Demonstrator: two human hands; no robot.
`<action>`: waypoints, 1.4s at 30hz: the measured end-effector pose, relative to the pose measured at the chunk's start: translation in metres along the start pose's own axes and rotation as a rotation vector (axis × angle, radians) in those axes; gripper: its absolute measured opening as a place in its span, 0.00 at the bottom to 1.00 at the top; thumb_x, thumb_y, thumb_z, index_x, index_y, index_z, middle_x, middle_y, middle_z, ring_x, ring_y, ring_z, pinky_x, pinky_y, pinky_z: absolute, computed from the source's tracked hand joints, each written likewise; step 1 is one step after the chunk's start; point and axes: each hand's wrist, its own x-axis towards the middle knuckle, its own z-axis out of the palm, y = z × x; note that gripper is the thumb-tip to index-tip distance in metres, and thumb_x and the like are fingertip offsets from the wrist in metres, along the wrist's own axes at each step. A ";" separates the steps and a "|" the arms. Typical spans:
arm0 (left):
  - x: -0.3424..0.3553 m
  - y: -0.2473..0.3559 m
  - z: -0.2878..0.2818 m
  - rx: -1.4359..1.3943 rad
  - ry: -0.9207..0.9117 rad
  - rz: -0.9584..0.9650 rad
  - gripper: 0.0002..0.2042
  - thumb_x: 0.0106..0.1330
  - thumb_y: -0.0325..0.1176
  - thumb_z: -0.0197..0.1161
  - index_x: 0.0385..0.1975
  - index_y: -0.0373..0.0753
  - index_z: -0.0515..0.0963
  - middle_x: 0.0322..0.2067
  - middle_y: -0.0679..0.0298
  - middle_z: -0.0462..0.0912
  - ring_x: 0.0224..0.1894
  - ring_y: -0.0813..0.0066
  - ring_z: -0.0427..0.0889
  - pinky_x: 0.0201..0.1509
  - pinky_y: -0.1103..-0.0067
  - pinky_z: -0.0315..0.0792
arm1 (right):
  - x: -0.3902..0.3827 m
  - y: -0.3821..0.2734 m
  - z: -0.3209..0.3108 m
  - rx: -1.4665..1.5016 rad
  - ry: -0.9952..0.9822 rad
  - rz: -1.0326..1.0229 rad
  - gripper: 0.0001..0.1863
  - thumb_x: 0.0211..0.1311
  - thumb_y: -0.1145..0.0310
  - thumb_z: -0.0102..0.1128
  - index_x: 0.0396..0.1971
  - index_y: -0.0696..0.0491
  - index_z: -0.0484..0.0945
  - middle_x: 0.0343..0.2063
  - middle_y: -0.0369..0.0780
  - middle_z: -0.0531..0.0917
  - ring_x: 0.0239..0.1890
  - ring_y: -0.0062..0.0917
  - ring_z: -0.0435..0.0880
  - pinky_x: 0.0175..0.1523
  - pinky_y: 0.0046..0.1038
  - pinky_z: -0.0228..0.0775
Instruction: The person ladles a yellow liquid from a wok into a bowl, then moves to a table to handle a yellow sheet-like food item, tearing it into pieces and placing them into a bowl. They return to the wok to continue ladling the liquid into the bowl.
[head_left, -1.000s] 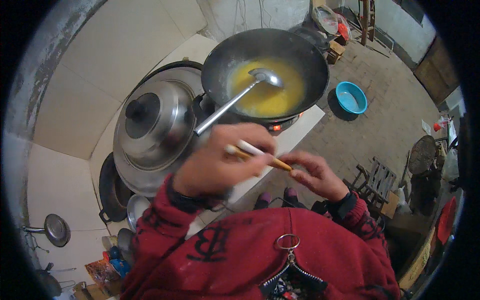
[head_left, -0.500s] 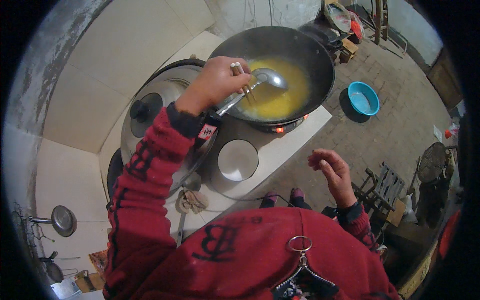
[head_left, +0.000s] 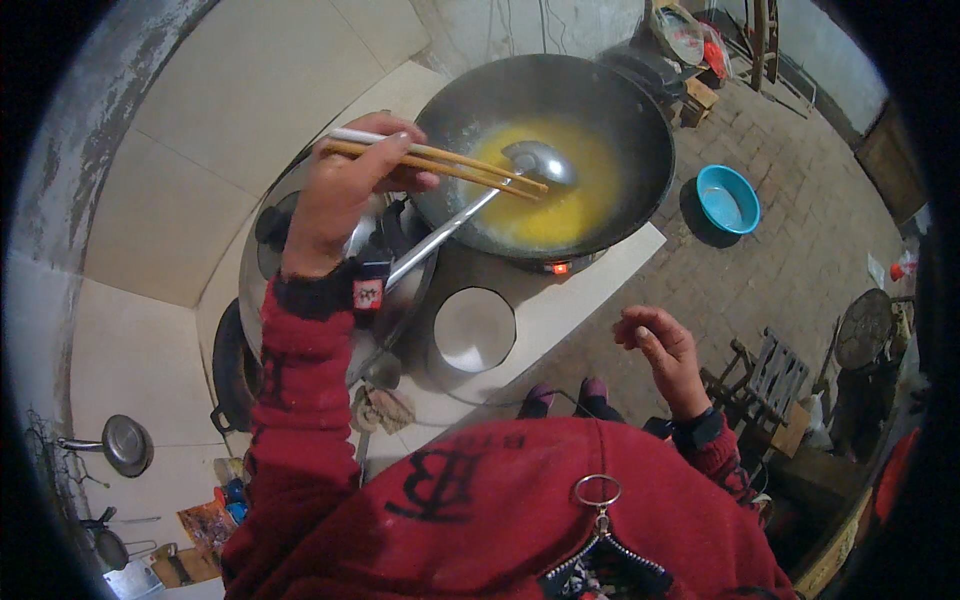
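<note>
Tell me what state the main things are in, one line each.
Left hand: closed on chopsticks
Chopsticks: held over wok
Right hand: empty, loosely open
Wok: uncovered, holding yellow liquid
Ladle: resting in wok
Red light: lit
Blue basin: upright on floor
Zipper: partly open

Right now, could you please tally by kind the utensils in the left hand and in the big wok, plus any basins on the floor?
Chopsticks, in the left hand: 2
Ladle, in the wok: 1
Blue basin, on the floor: 1
Total: 4
</note>
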 end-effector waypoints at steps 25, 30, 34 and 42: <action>-0.100 0.065 -0.027 -0.474 -0.176 0.995 0.08 0.62 0.31 0.54 0.29 0.34 0.64 0.20 0.55 0.73 0.09 0.75 0.71 0.10 0.80 0.71 | 0.001 0.014 0.010 0.030 0.010 0.111 0.12 0.64 0.71 0.47 0.44 0.58 0.72 0.36 0.38 0.79 0.38 0.20 0.77 0.45 0.23 0.68; -0.110 0.074 -0.026 -0.730 -0.119 1.107 0.08 0.55 0.26 0.58 0.20 0.30 0.68 0.11 0.56 0.73 0.04 0.76 0.67 0.05 0.81 0.67 | -0.002 0.019 0.011 0.010 0.020 0.119 0.12 0.64 0.71 0.47 0.44 0.58 0.72 0.36 0.37 0.79 0.38 0.20 0.77 0.44 0.22 0.68; -0.114 0.081 -0.028 -0.768 -0.195 1.114 0.08 0.56 0.27 0.57 0.20 0.29 0.70 0.13 0.54 0.75 0.07 0.73 0.72 0.06 0.80 0.69 | -0.005 0.020 0.013 -0.010 0.010 0.118 0.12 0.64 0.72 0.47 0.45 0.58 0.72 0.36 0.37 0.79 0.38 0.20 0.77 0.44 0.22 0.68; -0.126 0.085 -0.036 -0.744 -0.245 1.111 0.08 0.57 0.27 0.56 0.20 0.30 0.71 0.15 0.53 0.77 0.08 0.71 0.73 0.08 0.79 0.72 | -0.008 0.021 0.017 0.012 -0.010 0.150 0.12 0.64 0.72 0.47 0.46 0.58 0.71 0.36 0.38 0.80 0.39 0.20 0.77 0.45 0.22 0.69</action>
